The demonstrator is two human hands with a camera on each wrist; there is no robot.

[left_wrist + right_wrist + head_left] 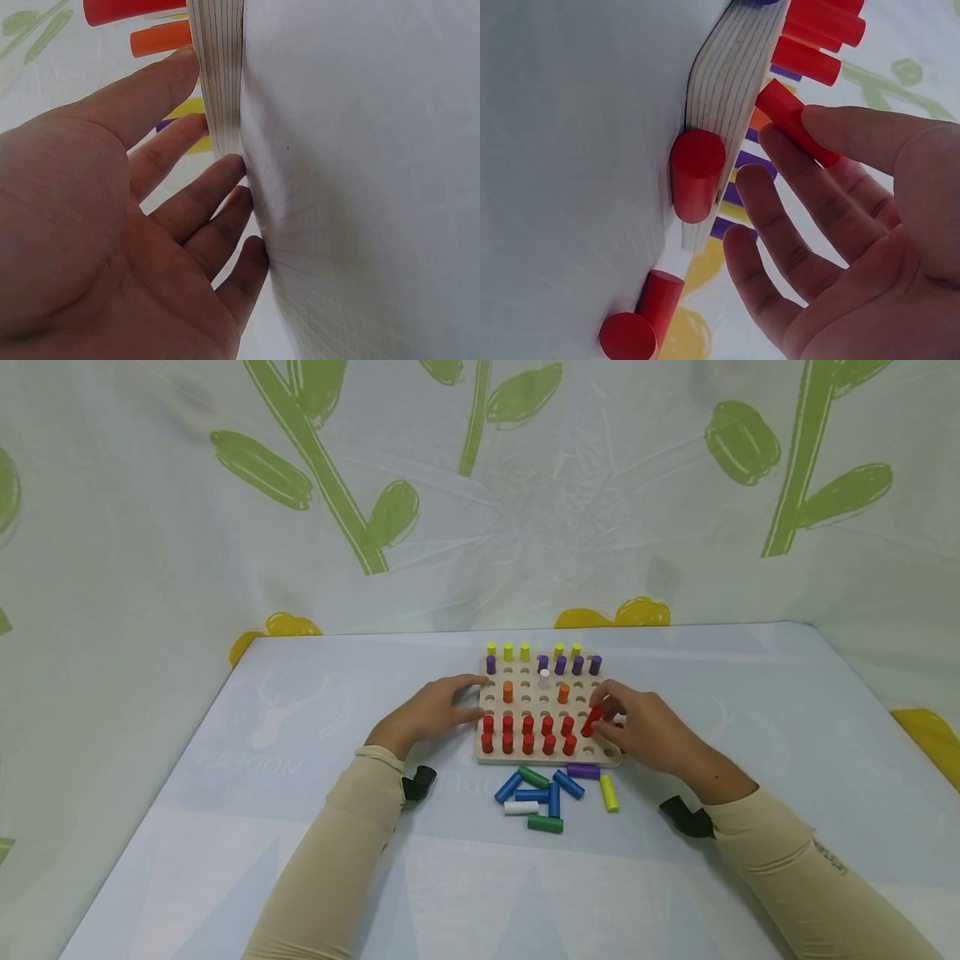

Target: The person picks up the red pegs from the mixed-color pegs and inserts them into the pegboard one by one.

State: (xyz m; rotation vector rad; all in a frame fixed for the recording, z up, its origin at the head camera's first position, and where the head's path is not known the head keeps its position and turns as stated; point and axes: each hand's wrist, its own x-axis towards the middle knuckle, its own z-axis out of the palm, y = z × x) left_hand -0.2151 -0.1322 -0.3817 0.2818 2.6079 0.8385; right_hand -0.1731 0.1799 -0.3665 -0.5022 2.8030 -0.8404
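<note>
A wooden pegboard (540, 760) lies on the table with coloured pegs upright in its holes. My right hand (641, 727) pinches a red peg (799, 124) between thumb and fingers, tilted at the right end of the front red rows. In the right wrist view its lower end is close to the board's top; whether it enters a hole I cannot tell. At the board's left edge, my left hand (427, 714) rests with thumb and fingers extended, the fingertips touching the board's side (217, 82) and the table. Two rows of red pegs (528, 735) stand along the front.
Loose blue pegs (554, 800), green pegs (545, 823), a white peg (521, 807), a purple peg (583, 772) and a yellow peg (609, 793) lie before the board. More red pegs (697, 180) lie beside its right edge. Yellow and purple pegs (560, 665) stand at the back.
</note>
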